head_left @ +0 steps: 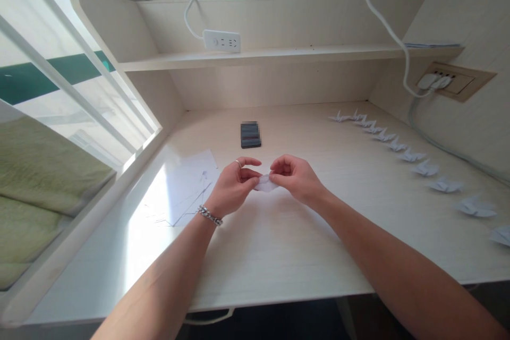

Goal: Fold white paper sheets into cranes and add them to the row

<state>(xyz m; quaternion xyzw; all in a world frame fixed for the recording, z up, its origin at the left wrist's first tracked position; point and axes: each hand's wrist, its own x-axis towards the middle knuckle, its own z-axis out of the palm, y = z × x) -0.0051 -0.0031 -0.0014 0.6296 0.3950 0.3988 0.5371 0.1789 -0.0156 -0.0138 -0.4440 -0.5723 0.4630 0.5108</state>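
Note:
A small folded piece of white paper (266, 183) is held between my two hands, a little above the middle of the desk. My left hand (236, 183), with a ring and a chain bracelet, pinches its left edge between thumb and fingers. On the other side, my right hand (297, 176) grips the right edge the same way. The fingertips cover parts of the paper, so its full shape is hidden. Several white paper cranes (424, 168) stand in a curved row along the right side of the desk.
White paper sheets (187, 180) lie to the left in bright sunlight. A dark phone-like object (251, 135), its face blurred, lies beyond my hands. A power strip (222, 41) rests on the shelf (279, 55); a white cable (382, 18) hangs to the wall socket (458, 81).

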